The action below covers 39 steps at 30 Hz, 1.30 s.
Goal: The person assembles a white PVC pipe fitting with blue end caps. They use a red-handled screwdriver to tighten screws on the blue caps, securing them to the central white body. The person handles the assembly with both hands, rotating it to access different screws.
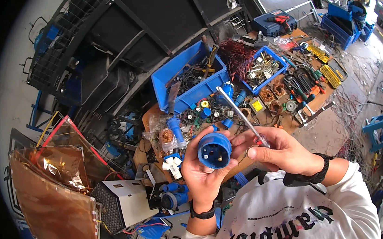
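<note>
The left hand [201,169] is closed around a round blue plug body [214,150], fingers wrapped along its sides and thumb at its 9 o'clock edge. The plug's open face, with dark pin holes, is turned up toward the camera, so its long axis runs roughly along the line of sight.

The right hand [284,149] is closed on the handle end of a screwdriver [240,113], gripped between thumb and fingers. The metal shaft runs from the hand toward 11 o'clock, passing just beside the plug's 2 o'clock edge; the tip points away over the cluttered workbench [321,106] and is not engaged with the plug. Whether the shaft touches the plug rim cannot be told.

Key relation: the plug lies at 9 o'clock from the right hand, near to it, with the fingertips of both hands almost meeting. The screwdriver's axis crosses the plug's face axis rather than lining up with it.

At 12 o'clock from the plug stands a blue parts bin [191,75]; small blue fittings lie between.
</note>
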Available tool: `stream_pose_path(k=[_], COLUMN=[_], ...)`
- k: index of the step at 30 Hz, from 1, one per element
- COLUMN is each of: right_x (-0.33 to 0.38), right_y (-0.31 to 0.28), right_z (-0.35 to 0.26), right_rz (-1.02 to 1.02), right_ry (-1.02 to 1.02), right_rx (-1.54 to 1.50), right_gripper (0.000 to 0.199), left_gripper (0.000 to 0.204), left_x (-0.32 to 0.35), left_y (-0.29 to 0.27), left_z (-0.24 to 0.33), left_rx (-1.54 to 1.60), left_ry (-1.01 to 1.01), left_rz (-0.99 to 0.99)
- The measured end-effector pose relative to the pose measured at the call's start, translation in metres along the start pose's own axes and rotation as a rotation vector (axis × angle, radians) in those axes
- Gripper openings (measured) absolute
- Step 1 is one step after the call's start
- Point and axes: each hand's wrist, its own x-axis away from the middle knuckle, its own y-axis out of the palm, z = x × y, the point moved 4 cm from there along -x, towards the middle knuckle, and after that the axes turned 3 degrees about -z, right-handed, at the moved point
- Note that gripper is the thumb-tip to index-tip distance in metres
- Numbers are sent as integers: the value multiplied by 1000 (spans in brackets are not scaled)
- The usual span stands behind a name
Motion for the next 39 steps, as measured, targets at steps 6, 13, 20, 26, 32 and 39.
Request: stream_pose_path(k=[6, 13, 20, 26, 32, 39], right_x=[5, 9, 12, 28, 57, 81], right_y=[-7, -12, -15, -27, -44, -81], right_z=[2, 12, 18, 25, -5, -38], right_rz=[46, 70, 65, 123, 258, 196], right_ry=[57, 56, 125, 94, 212, 1], right_rx=[62, 76, 64, 254, 679, 599], right_gripper=[32, 29, 27, 36, 39, 34], left_gripper=[70, 72, 63, 56, 58, 58], left_x=[4, 9, 8, 9, 8, 6], left_y=[-9, -4, -10, -14, 5, 34], left_z=[-7, -7, -24, -49, -60, -71], left_rx=[40, 15, 408, 893, 1214, 1277], left_ry=[-87, -44, -97, -309, -415, -386], left_rz=[20, 25, 70, -67, -11, 20])
